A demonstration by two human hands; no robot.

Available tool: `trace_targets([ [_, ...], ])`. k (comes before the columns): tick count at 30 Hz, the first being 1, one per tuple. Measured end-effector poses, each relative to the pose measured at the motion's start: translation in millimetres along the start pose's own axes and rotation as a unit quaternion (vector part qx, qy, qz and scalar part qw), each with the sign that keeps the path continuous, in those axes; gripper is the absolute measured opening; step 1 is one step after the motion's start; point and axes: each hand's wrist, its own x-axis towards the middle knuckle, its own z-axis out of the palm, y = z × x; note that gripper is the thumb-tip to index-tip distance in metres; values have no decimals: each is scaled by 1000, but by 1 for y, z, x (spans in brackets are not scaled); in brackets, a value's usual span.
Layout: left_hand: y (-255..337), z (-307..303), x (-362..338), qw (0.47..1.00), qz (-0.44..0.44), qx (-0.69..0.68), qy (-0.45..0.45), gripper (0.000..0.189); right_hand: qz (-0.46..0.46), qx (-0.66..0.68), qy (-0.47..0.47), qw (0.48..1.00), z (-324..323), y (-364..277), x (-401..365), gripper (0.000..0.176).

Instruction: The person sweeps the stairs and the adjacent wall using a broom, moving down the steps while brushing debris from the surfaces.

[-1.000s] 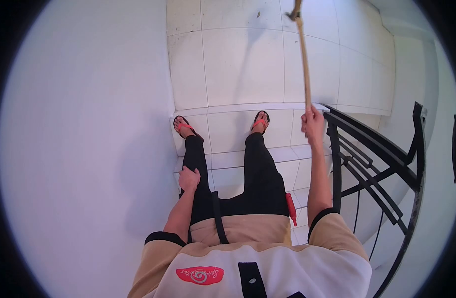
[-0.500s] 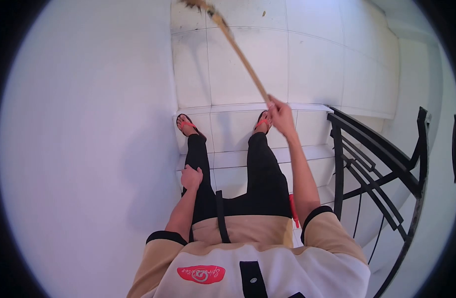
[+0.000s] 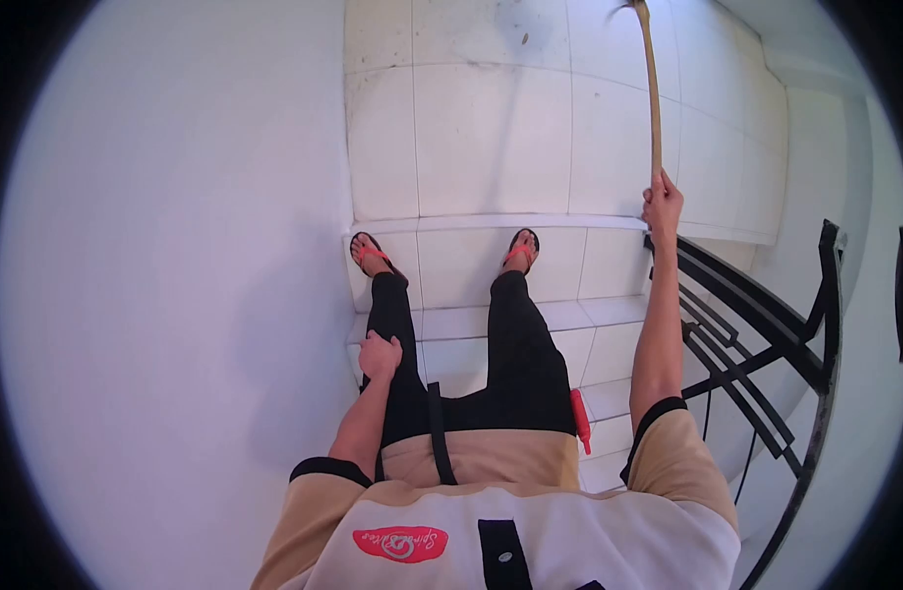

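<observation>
My right hand (image 3: 663,205), out to the right beyond the step edge, is closed around the lower end of a broom's long wooden handle (image 3: 654,103). The handle runs up and away, and only a bit of dark bristle shows at the top border; the rest of the head is out of view. My left hand (image 3: 379,354) rests against the black trouser leg (image 3: 390,310) just above the knee, its fingers curled in, with nothing visible in it. Dark specks and a small brown scrap (image 3: 525,39) lie on the pale floor tiles (image 3: 495,133).
I stand on a white-tiled step (image 3: 451,261), in sandals, below the tiled landing. A white wall (image 3: 166,275) rises at my left. Black metal railing (image 3: 746,315) stands at the right. A red object (image 3: 581,418) is beside my right hip, and more steps drop behind me.
My right hand has swung the broom from the left across to the far right, so its head has nearly left the view. My left hand and feet stay where they were.
</observation>
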Motion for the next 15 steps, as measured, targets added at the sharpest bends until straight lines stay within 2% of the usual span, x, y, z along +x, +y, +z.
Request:
trace_targets([
  [2,6,-2,11,1000,8,-7,11,43,24,12,14,1000,-5,-21,-7,38],
  [5,-1,-2,1,1000,7,1,1,43,5,18,34,999,-20,20,-3,38],
  [9,10,-9,5,1000,-11,-4,-6,45,30,100,18,994,-29,-5,-4,29],
  [11,7,-7,4,1000,-10,2,-10,45,30,46,51,997,-18,18,-11,28],
  [13,6,-3,6,1000,-7,2,2,43,29,40,38,998,-8,6,-24,26],
  [15,6,-3,4,1000,-2,1,6,43,86,39,-28,995,2,-5,-49,16],
])
